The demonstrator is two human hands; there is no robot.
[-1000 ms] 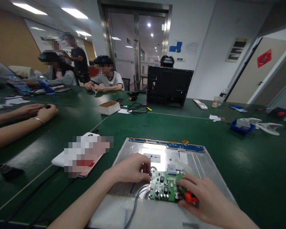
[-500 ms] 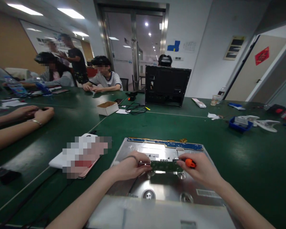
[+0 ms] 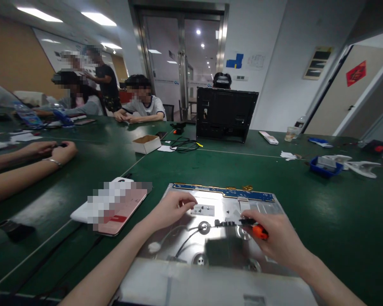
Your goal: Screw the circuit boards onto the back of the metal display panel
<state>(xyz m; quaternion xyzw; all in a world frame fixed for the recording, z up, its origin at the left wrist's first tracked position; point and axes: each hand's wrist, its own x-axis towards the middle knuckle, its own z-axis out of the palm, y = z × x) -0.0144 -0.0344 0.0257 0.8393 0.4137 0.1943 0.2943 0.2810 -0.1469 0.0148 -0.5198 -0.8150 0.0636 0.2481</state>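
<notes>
Right hand (image 3: 276, 231) pinches board (image 3: 226, 223), tool (image 3: 260, 231) tucked in, likely freeing fingertips; left hand (image 3: 175, 207) curls, whether pinching, I can't tell.

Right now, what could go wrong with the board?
The right hand grips both the board and an orange tool, so either might slip. The left hand is off the board, so its far end could dip onto the panel. The dark cable might catch on it.

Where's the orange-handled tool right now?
Head view, right of centre: the orange-handled tool is in the right hand, above the metal panel, just right of the edge-on circuit board.
</notes>
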